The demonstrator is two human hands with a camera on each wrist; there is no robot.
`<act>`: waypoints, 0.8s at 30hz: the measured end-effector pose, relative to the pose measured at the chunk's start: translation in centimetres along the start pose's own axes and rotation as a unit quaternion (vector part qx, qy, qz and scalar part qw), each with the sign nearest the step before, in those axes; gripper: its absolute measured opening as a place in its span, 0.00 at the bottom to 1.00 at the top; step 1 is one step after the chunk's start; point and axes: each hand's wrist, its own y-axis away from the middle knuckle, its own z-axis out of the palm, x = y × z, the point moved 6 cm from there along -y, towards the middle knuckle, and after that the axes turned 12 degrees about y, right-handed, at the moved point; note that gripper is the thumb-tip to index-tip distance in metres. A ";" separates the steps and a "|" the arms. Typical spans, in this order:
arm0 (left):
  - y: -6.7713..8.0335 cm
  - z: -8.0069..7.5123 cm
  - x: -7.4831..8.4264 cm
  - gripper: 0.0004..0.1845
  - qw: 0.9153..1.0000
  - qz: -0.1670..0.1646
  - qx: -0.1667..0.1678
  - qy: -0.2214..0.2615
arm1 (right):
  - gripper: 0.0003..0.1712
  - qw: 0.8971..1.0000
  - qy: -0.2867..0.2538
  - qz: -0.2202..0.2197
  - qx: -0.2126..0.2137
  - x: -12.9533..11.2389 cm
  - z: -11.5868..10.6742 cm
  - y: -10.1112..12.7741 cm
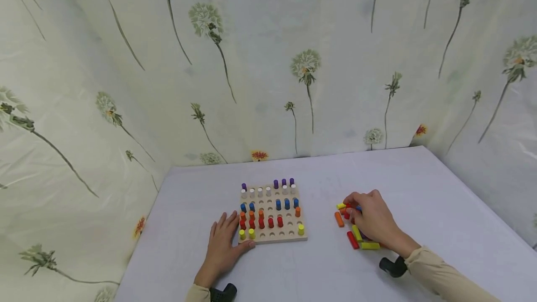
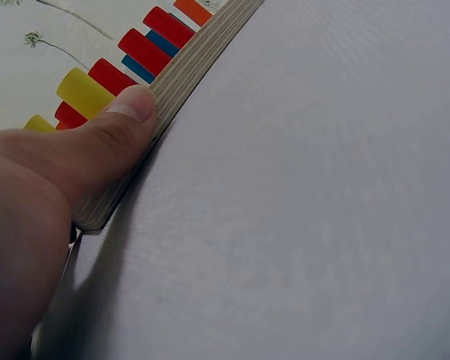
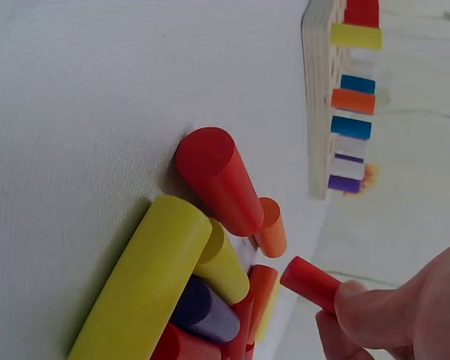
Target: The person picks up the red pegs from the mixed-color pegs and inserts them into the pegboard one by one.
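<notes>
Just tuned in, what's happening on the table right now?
A person is working at a wooden peg board on a pale table. The left hand rests flat beside the board, thumb pressed to its near edge. The right hand is over a pile of loose pegs to the board's right and pinches a red peg. Many holes already hold coloured pegs; several in the front rows are empty.

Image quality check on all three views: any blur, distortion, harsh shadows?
Head view: even, soft light, wide-angle bend at the edges, peg board small but sharp. Left wrist view: left hand fills the near corner, slightly soft, with a faint shadow on the table. Right wrist view: loose pegs sharp, right hand blurred at the frame edge, pinching a red peg.
</notes>
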 end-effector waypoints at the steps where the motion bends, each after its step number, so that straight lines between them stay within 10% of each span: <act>1: 0.0 0.0 0.0 0.49 1.000 0.000 0.000 0.001 | 0.08 1.000 0.002 0.000 0.006 -0.1 -0.1 0.0; 24: 0.1 -0.1 0.3 0.49 1.000 -0.001 0.001 0.001 | 0.07 0.990 -0.084 0.039 0.107 -1.6 0.2 0.4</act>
